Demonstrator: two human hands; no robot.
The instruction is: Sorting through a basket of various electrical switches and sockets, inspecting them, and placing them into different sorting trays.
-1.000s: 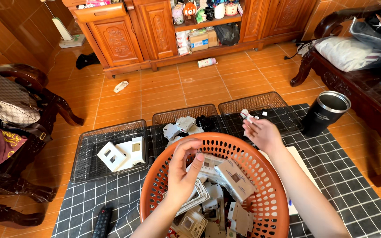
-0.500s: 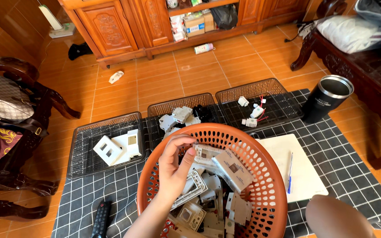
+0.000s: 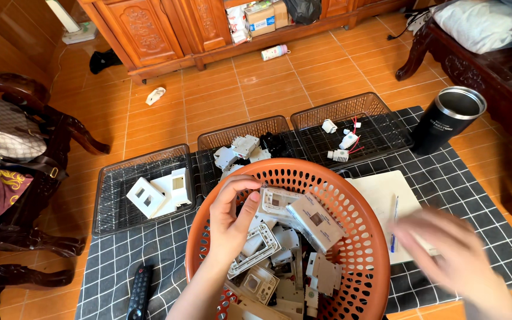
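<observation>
An orange plastic basket in front of me holds several white and grey switch plates and socket parts. My left hand is inside it on the left. Its fingers curve in a C, with the fingertips by the edge of a white plate and the thumb over a white frame. Nothing shows between the fingers. My right hand is blurred, with fingers spread and nothing in it. It hovers right of the basket, over the edge of a white notepad.
Three dark wire trays stand behind the basket: the left one with white plates, the middle one with grey parts, the right one with small red-wired pieces. Also here: a black tumbler, blue pen, remote, wooden chair and bench.
My right hand pulled back from the right tray, dropped low, and now sweeps over the notepad. My left hand stayed in the basket and curled its fingers.
</observation>
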